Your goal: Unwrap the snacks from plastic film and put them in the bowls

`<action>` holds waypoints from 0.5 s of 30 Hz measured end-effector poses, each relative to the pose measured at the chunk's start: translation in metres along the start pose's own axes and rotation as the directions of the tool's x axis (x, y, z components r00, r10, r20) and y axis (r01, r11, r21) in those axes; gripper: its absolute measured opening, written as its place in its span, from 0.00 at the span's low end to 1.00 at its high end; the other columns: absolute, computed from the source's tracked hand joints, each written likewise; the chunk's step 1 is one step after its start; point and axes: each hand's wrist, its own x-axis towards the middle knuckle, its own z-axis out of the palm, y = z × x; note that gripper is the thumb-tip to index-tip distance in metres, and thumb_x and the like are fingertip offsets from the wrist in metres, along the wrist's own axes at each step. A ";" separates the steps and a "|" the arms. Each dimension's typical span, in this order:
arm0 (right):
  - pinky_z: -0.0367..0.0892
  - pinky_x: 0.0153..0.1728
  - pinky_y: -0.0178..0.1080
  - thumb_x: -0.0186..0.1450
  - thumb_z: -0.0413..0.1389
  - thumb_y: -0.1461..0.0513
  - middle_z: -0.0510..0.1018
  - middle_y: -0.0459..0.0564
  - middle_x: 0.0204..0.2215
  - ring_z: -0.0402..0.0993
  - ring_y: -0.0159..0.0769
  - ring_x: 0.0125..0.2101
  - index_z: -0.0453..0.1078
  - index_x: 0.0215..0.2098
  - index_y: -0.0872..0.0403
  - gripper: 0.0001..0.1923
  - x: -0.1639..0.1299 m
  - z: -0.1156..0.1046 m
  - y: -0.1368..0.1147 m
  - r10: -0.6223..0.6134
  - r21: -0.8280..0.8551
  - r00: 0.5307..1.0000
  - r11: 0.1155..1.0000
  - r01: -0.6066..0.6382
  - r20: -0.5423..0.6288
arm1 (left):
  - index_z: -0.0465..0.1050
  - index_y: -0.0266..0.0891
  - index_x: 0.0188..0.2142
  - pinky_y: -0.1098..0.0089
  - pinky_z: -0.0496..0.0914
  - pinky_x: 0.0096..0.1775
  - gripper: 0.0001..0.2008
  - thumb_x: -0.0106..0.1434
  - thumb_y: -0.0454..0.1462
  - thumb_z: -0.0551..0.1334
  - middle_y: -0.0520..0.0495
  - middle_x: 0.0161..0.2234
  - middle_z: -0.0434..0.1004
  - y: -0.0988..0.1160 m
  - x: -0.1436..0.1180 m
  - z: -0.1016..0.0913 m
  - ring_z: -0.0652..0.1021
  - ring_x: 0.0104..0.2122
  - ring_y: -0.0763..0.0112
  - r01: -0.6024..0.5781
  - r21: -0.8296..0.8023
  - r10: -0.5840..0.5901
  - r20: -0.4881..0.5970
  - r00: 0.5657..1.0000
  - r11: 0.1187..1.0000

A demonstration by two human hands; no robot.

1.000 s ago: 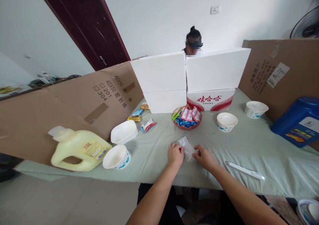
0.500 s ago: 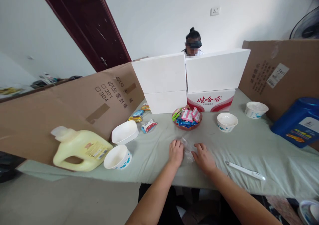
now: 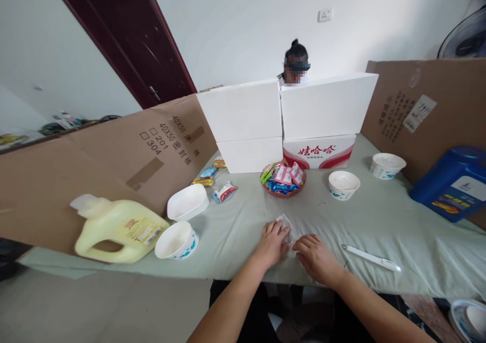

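Note:
A crumpled piece of clear plastic, apparently a bag (image 3: 283, 220), lies on the cloth near the table's front edge. My left hand (image 3: 270, 244) rests over it, its fingers bent and pressed onto the film. At the film's lower right side, my right hand (image 3: 318, 258) has its fingers curled together against the edge; the part beneath the fingertips is hidden. Beyond both hands stands a reddish bowl (image 3: 283, 193) filled with small packets in pink, blue and green wrappers. A white pen-like utility knife (image 3: 371, 258) lies right of my right hand.
On the left are a yellow detergent jug (image 3: 114, 226), a paper bowl (image 3: 176, 242), a white dish (image 3: 188, 204) and several snack packets (image 3: 225, 192). Two paper bowls (image 3: 343, 187) and a blue bottle (image 3: 451, 183) stand right. White boxes (image 3: 243, 113) and cardboard wall the table; a person sits behind.
My left hand has moved slightly right, drawing over the plastic, which is now bunched smaller. My right hand has shifted a little toward me and its fingers are more curled. The view has tilted slightly.

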 end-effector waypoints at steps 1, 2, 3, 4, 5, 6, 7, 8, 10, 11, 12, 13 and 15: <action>0.60 0.47 0.44 0.65 0.51 0.65 0.76 0.54 0.42 0.68 0.41 0.45 0.70 0.45 0.52 0.11 -0.003 -0.003 0.002 0.001 0.019 1.000 1.000 0.000 -0.008 | 0.68 0.46 0.55 0.52 0.58 0.57 0.22 0.60 0.39 0.63 0.42 0.56 0.67 0.002 -0.002 -0.001 0.64 0.57 0.52 -0.008 -0.023 0.008 0.010 1.000 1.000; 0.59 0.48 0.45 0.64 0.52 0.64 0.75 0.54 0.45 0.67 0.43 0.47 0.70 0.47 0.52 0.13 -0.005 -0.005 0.004 0.002 0.028 1.000 1.000 -0.002 -0.010 | 0.68 0.46 0.55 0.52 0.58 0.57 0.23 0.60 0.39 0.63 0.43 0.56 0.66 0.003 -0.003 -0.001 0.64 0.57 0.53 -0.009 -0.045 0.010 0.016 1.000 0.999; 0.59 0.49 0.47 0.63 0.53 0.64 0.74 0.55 0.48 0.66 0.44 0.50 0.70 0.48 0.51 0.15 -0.006 -0.005 0.007 0.004 0.026 1.000 1.000 -0.004 -0.001 | 0.67 0.47 0.56 0.52 0.58 0.57 0.23 0.60 0.39 0.63 0.43 0.56 0.66 0.004 -0.004 -0.002 0.64 0.57 0.53 -0.005 -0.066 0.006 0.017 1.000 0.998; 0.59 0.50 0.48 0.62 0.54 0.64 0.73 0.54 0.50 0.65 0.45 0.51 0.70 0.48 0.51 0.15 -0.006 -0.003 0.009 0.007 0.015 1.000 1.000 -0.007 0.015 | 0.67 0.46 0.56 0.52 0.58 0.57 0.23 0.60 0.39 0.63 0.43 0.56 0.66 0.004 -0.003 -0.002 0.65 0.57 0.54 0.001 -0.084 0.000 0.015 1.000 0.996; 0.59 0.51 0.49 0.63 0.54 0.64 0.73 0.54 0.51 0.64 0.46 0.52 0.71 0.47 0.50 0.14 -0.006 -0.001 0.011 0.011 0.000 0.999 1.000 -0.011 0.030 | 0.67 0.46 0.56 0.53 0.58 0.57 0.23 0.60 0.38 0.63 0.42 0.57 0.66 0.004 -0.003 -0.003 0.65 0.56 0.55 0.006 -0.100 -0.005 0.007 1.000 0.995; 0.59 0.51 0.49 0.63 0.54 0.64 0.73 0.54 0.51 0.64 0.46 0.53 0.72 0.45 0.50 0.12 -0.005 0.002 0.012 0.015 -0.014 0.999 1.000 -0.015 0.038 | 0.67 0.45 0.55 0.53 0.59 0.57 0.22 0.60 0.38 0.63 0.42 0.57 0.66 0.004 -0.002 -0.003 0.66 0.56 0.55 0.007 -0.113 -0.008 -0.005 1.000 0.994; 0.59 0.51 0.49 0.64 0.53 0.65 0.73 0.53 0.51 0.64 0.47 0.54 0.73 0.42 0.50 0.11 -0.005 0.005 0.012 0.014 -0.026 0.999 1.000 -0.013 0.035 | 0.68 0.44 0.54 0.53 0.59 0.56 0.21 0.60 0.38 0.62 0.42 0.56 0.67 0.004 -0.002 -0.005 0.66 0.56 0.56 0.001 -0.125 -0.003 -0.017 1.000 0.992; 0.59 0.51 0.50 0.65 0.51 0.66 0.74 0.53 0.51 0.63 0.47 0.54 0.73 0.41 0.51 0.10 -0.004 0.007 0.011 0.003 -0.030 1.000 1.000 -0.002 0.023 | 0.69 0.44 0.53 0.54 0.59 0.57 0.19 0.61 0.38 0.62 0.42 0.56 0.67 0.003 -0.003 -0.006 0.67 0.56 0.56 -0.013 -0.137 0.010 -0.025 1.000 0.991; 0.58 0.53 0.50 0.67 0.48 0.67 0.74 0.53 0.51 0.62 0.46 0.56 0.73 0.41 0.51 0.12 -0.003 0.008 0.007 -0.059 -0.009 0.998 0.998 0.058 -0.007 | 0.71 0.43 0.49 0.55 0.58 0.57 0.15 0.62 0.40 0.61 0.42 0.54 0.69 0.003 -0.007 -0.011 0.66 0.57 0.57 -0.068 -0.174 0.065 -0.022 0.998 0.982; 0.58 0.53 0.49 0.68 0.47 0.67 0.75 0.54 0.50 0.62 0.45 0.56 0.72 0.42 0.52 0.12 -0.003 0.007 0.004 -0.096 0.019 0.995 0.995 0.096 -0.017 | 0.72 0.43 0.47 0.55 0.58 0.58 0.14 0.63 0.42 0.60 0.42 0.53 0.70 0.003 -0.010 -0.014 0.65 0.57 0.57 -0.103 -0.203 0.103 -0.009 0.995 0.974; 0.58 0.53 0.47 0.68 0.46 0.66 0.76 0.54 0.48 0.64 0.43 0.55 0.71 0.43 0.52 0.13 -0.003 0.005 0.001 -0.124 0.056 0.992 0.991 0.125 -0.018 | 0.72 0.42 0.47 0.56 0.57 0.58 0.14 0.64 0.44 0.59 0.43 0.52 0.70 0.003 -0.014 -0.017 0.65 0.58 0.58 -0.138 -0.237 0.143 0.006 0.990 0.962; 0.59 0.51 0.46 0.69 0.45 0.65 0.77 0.54 0.45 0.67 0.42 0.52 0.70 0.43 0.53 0.13 -0.002 0.002 -0.001 -0.139 0.095 0.990 0.986 0.139 -0.010 | 0.72 0.42 0.46 0.56 0.56 0.59 0.15 0.64 0.46 0.59 0.43 0.51 0.71 0.003 -0.017 -0.020 0.64 0.59 0.58 -0.166 -0.273 0.178 0.019 0.984 0.947; 0.62 0.46 0.42 0.70 0.44 0.63 0.78 0.54 0.38 0.72 0.39 0.43 0.70 0.42 0.54 0.13 -0.001 -0.001 -0.002 -0.109 0.160 0.994 0.982 0.104 0.020 | 0.73 0.42 0.46 0.56 0.54 0.60 0.18 0.62 0.50 0.60 0.43 0.51 0.72 0.003 -0.021 -0.022 0.63 0.60 0.57 -0.190 -0.337 0.215 0.039 0.976 0.922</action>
